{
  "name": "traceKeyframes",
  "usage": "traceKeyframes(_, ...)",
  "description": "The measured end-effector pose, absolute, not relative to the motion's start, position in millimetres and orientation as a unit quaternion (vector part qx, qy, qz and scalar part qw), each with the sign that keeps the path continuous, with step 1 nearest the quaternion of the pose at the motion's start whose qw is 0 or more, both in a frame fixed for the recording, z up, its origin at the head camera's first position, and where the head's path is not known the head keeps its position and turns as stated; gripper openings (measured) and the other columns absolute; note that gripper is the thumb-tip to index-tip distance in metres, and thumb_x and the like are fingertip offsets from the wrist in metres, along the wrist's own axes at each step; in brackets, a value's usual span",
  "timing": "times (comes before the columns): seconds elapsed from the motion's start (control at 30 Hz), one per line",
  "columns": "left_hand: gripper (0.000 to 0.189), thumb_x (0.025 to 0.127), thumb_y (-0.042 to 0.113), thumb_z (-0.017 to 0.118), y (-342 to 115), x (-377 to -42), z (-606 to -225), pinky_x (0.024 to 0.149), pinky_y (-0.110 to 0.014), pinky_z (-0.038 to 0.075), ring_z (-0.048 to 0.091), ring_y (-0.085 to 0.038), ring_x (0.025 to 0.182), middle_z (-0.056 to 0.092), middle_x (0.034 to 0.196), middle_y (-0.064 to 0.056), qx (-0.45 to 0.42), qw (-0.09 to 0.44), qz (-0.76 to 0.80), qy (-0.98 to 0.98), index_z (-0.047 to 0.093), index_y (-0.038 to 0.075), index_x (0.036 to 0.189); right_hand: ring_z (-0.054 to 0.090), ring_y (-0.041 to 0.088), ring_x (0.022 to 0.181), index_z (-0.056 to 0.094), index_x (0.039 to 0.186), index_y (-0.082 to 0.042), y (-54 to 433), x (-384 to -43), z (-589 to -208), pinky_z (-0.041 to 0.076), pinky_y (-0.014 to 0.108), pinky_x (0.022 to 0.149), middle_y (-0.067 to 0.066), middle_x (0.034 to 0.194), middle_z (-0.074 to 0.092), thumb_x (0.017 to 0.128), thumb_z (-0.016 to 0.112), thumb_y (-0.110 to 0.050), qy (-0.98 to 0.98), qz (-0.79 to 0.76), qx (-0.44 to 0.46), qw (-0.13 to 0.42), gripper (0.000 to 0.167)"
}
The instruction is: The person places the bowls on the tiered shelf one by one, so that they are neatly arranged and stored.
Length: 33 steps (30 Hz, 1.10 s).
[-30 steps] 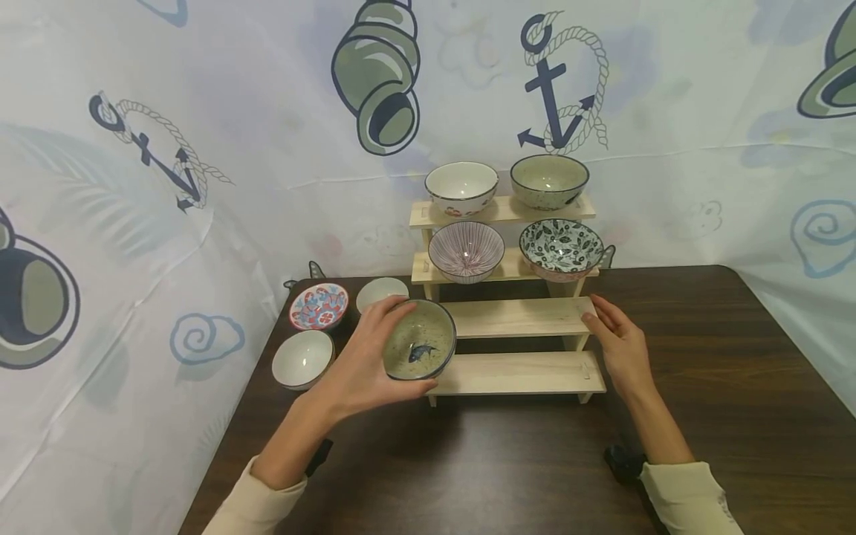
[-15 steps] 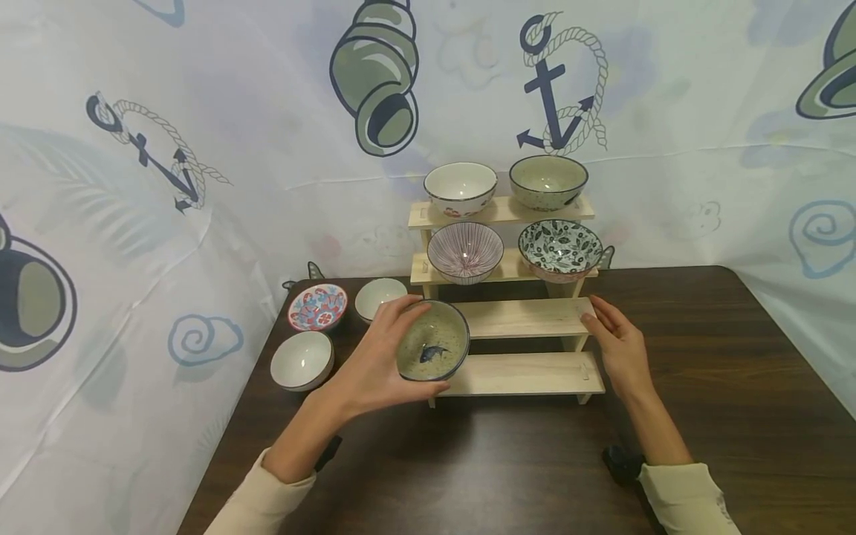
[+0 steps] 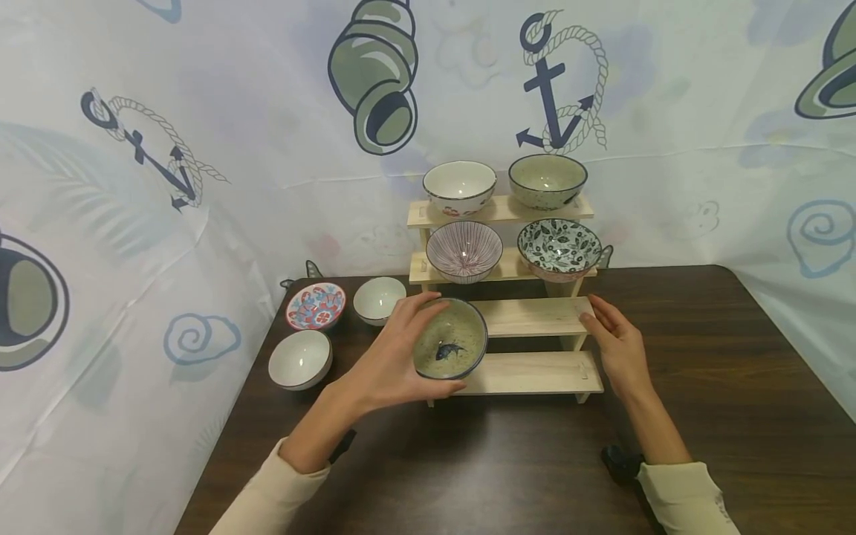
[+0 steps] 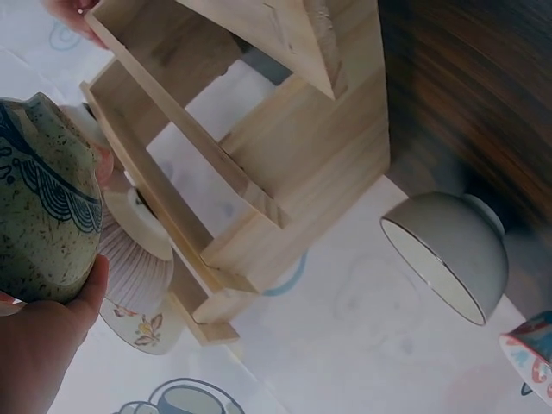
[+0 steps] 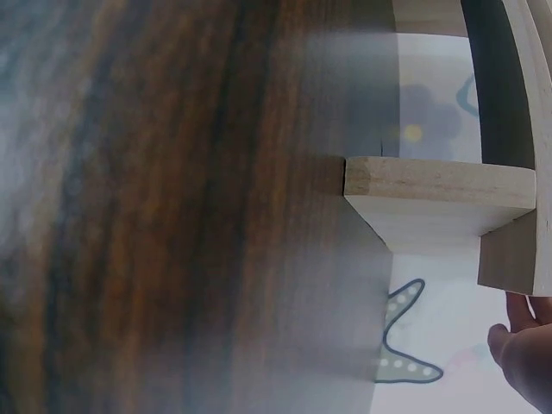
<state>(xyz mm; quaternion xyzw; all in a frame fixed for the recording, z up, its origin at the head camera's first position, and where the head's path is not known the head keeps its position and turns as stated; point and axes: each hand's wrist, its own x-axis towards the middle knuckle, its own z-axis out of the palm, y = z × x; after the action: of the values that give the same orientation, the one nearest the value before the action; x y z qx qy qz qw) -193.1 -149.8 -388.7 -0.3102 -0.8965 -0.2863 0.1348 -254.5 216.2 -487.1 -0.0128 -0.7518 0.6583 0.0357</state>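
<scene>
My left hand [image 3: 393,365] grips a green speckled bowl [image 3: 458,327] with a blue fish painted inside. Thumb below and fingers above, it holds the bowl tilted with its inside facing me. In the head view the bowl overlaps the left part of the two lower tiers of a wooden step stand [image 3: 528,318]. Blue wave patterns show on the outside of the speckled bowl [image 4: 47,207] in the left wrist view. My right hand [image 3: 622,349] pinches the right end of the stand's second tier from the bottom; its fingertips are partly hidden behind the board.
On the top tier stand a white bowl [image 3: 460,186] and a green bowl [image 3: 548,180]. Below them sit a striped bowl [image 3: 464,251] and a leaf-patterned bowl [image 3: 560,247]. At the table's left are a red-and-blue bowl [image 3: 316,305] and two white bowls [image 3: 301,360].
My left hand has carried the speckled bowl rightward, further over the front of the lower tiers. My right hand has stayed at the stand's end.
</scene>
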Motion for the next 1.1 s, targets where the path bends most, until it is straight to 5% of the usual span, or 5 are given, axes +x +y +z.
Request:
traceKeyframes(0.27, 0.106, 0.066, 0.053, 0.093, -137.7, -197.6, -387.0, 0.114, -0.049, 0.044, 0.036, -0.021, 0.147, 0.037, 0.160, -0.005, -0.326, 0.131, -0.283, -0.893, 0.044, 0.017, 0.154, 0.029, 0.023, 0.158, 0.044, 0.158, -0.018, 215.2, -254.9, -488.1, 0.039, 0.007, 0.108, 0.005, 0.168, 0.037, 0.103, 0.063, -0.041, -0.750, 0.660, -0.001, 0.045, 0.063)
traceKeyframes(0.57, 0.106, 0.067, 0.055, 0.091, -122.5, -204.0, -386.8, 0.120, -0.053, 0.038, 0.036, -0.023, 0.148, 0.038, 0.159, -0.005, -0.346, 0.130, -0.271, -0.889, 0.045, 0.015, 0.153, 0.034, 0.023, 0.155, 0.044, 0.158, -0.018, 214.9, -254.7, -490.4, 0.040, 0.003, 0.100, 0.004, 0.167, 0.038, 0.104, 0.061, -0.041, -0.758, 0.650, 0.001, 0.055, 0.062)
traceKeyframes(1.1, 0.106, 0.068, 0.058, 0.088, -105.5, -213.6, -389.0, 0.115, -0.045, 0.045, 0.036, -0.020, 0.147, 0.038, 0.159, -0.003, -0.352, 0.126, -0.260, -0.891, 0.044, 0.016, 0.154, 0.036, 0.024, 0.155, 0.045, 0.157, -0.024, 216.0, -253.8, -492.4, 0.040, 0.003, 0.100, -0.002, 0.166, 0.040, 0.104, 0.058, -0.047, -0.772, 0.633, 0.007, 0.058, 0.059)
